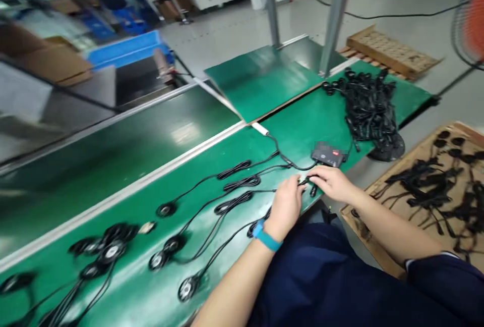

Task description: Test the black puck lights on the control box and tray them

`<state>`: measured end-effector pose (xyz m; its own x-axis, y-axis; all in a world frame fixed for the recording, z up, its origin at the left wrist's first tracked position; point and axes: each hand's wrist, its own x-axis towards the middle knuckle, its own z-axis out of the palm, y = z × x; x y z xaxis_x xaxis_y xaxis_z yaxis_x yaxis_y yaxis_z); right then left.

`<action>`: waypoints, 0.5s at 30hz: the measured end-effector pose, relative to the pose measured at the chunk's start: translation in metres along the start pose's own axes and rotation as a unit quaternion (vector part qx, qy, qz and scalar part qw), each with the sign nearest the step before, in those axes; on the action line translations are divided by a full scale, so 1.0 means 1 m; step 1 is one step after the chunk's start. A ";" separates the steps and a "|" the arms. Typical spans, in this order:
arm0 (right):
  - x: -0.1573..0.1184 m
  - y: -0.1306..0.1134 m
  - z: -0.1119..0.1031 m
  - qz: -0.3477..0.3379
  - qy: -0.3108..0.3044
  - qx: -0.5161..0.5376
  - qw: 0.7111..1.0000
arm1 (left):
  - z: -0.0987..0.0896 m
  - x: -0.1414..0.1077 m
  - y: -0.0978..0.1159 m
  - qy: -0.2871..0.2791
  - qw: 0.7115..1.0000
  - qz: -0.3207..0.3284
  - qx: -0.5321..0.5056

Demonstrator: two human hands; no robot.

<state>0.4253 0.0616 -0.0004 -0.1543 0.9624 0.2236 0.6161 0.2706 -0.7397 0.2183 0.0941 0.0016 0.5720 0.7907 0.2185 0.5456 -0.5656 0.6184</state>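
Near the front edge of the green bench, my left hand (286, 203), with a blue band at the wrist, is closed on a black cable connector (304, 181). My right hand (331, 184) pinches the same connector from the other side; whether its halves are joined cannot be told. Another black plug (313, 191) hangs just below the fingers. Just beyond my right hand lies a small black box (325, 156) with a red mark. Bundled black cables (238, 181) stretch left from my hands to round black-and-silver parts (188, 288). A white plug-like piece (260, 128) joins a branching cable.
A heap of black cables (372, 102) covers the bench's far right. More cables lie in a cardboard tray (363, 231) at my right. Round cabled parts (113, 251) cluster at left. A raised green board (260, 82) and metal posts (336, 19) stand behind; a fan (474, 24) is at right.
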 end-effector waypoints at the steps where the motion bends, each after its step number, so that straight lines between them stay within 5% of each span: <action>1: 0.000 0.002 0.001 -0.003 0.014 0.012 1.000 | -0.001 0.002 -0.003 -0.005 1.000 0.008 -0.018; 10: -0.009 -0.001 0.000 -0.026 0.024 0.021 0.999 | -0.009 0.011 0.008 -0.047 0.999 0.000 -0.002; 15: -0.007 0.020 0.000 -0.014 0.007 -0.015 1.000 | -0.008 0.017 0.005 -0.077 0.988 0.070 0.115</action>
<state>0.4386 0.0606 -0.0170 -0.1612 0.9540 0.2530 0.6339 0.2965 -0.7143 0.2258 0.1065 0.0141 0.7284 0.6659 0.1609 0.5695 -0.7191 0.3982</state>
